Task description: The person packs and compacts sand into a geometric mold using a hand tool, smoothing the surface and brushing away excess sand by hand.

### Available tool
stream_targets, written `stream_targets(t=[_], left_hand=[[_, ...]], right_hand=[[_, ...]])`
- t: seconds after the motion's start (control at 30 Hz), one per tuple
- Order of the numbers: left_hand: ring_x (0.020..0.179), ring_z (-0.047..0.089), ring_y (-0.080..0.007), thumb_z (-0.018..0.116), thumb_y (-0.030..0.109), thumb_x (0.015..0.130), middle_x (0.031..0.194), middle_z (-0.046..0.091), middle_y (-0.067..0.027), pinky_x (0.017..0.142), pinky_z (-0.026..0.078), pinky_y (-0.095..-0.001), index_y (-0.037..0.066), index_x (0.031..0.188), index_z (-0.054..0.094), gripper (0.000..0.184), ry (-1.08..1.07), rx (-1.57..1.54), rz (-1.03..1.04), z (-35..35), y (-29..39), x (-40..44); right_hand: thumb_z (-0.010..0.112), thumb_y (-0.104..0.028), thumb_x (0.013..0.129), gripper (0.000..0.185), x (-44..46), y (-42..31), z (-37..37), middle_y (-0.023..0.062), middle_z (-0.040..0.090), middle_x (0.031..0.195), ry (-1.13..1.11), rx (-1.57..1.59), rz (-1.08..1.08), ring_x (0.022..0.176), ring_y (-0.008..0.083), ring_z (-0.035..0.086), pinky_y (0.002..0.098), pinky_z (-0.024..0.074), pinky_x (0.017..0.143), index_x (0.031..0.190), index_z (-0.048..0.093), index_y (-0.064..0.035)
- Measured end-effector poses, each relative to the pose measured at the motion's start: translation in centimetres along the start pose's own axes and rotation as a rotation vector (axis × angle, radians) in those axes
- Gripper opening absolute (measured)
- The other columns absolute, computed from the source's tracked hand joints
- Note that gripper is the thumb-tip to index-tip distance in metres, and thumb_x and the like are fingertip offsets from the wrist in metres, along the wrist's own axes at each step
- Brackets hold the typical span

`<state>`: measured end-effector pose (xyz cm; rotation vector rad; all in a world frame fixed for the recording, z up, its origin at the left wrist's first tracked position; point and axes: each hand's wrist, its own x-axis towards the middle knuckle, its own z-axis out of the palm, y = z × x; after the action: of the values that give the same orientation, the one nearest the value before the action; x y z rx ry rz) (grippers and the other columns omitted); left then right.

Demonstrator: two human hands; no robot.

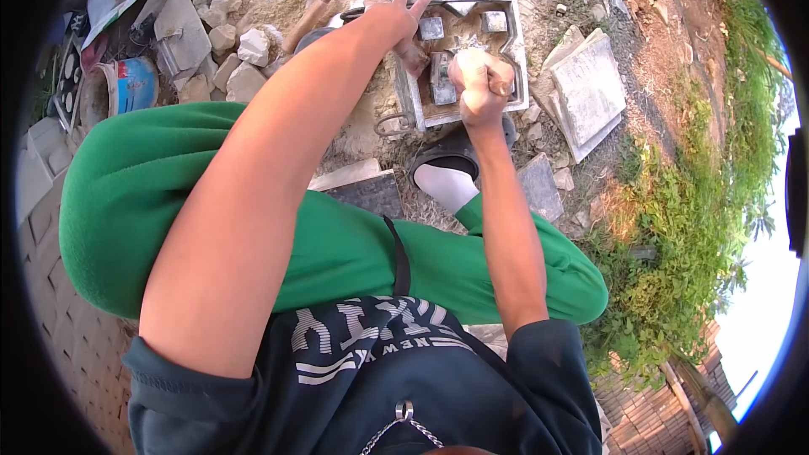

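Note:
A rectangular grey metal mould frame (520, 55) lies on the ground in front of me, a ring handle on its near left corner. Inside it are small grey blocks, one at the back left (431, 29) and another at the back right (494, 21), with loose sandy material around them. My left hand (403, 24) rests over the frame's left edge, fingers spread and thumb pointing down inside. Closed in a fist above the frame, my right hand (480, 84) grips a tool with a rounded wooden handle end (503, 87); the tool's working end is hidden.
Pale broken stones (253, 46) and tile pieces lie to the left, near a blue and red container (135, 82). Flat stone slabs (590, 88) are stacked at right. My shoe (442, 152) sits just below the frame. Green plants (674, 261) grow along the right.

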<state>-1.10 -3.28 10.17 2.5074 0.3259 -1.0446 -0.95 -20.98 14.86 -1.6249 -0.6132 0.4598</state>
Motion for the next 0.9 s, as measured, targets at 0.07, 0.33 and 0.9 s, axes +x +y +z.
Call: stream_targets(t=[0.07, 0.33, 0.9], left_hand=[[0.132, 0.043, -0.0447, 0.091, 0.058, 0.048, 0.159, -0.002, -0.0277, 0.103, 0.044, -0.0496, 0.032, 0.15, -0.026, 0.157, -0.025, -0.013, -0.011, 0.7, -0.1, -0.2], [0.132, 0.042, -0.0452, 0.092, 0.056, 0.046, 0.157, -0.002, -0.0312, 0.104, 0.043, -0.0489, 0.029, 0.149, -0.027, 0.16, 0.014, -0.025, 0.018, 1.0, -0.5, 0.8], [0.136, 0.035, -0.0494, 0.091, 0.057, 0.049, 0.157, -0.002, -0.0317, 0.107, 0.037, -0.0555, 0.03, 0.151, -0.023, 0.156, 0.008, 0.012, 0.02, 1.0, -0.5, 0.7]], right_hand=[[0.049, -0.014, 0.088, 0.031, -1.3, -1.1, -0.5, 0.0025, 0.043, 0.054, 0.012, 0.035, -0.048, 0.049, 0.0113, 0.04, 0.0277, 0.03, 0.048, 0.061, 0.044, 0.0008], [0.052, -0.007, 0.082, 0.028, -3.4, -2.2, 0.8, 0.0074, 0.033, 0.053, -0.061, -0.052, -0.026, 0.043, 0.0186, 0.034, 0.0349, 0.0265, 0.045, 0.059, 0.039, 0.0009], [0.059, -0.003, 0.061, 0.016, -6.9, -2.3, 1.5, 0.0101, 0.044, 0.054, -0.293, -0.329, -0.319, 0.052, 0.0299, 0.045, 0.0396, 0.0382, 0.051, 0.055, 0.044, -0.0027]])
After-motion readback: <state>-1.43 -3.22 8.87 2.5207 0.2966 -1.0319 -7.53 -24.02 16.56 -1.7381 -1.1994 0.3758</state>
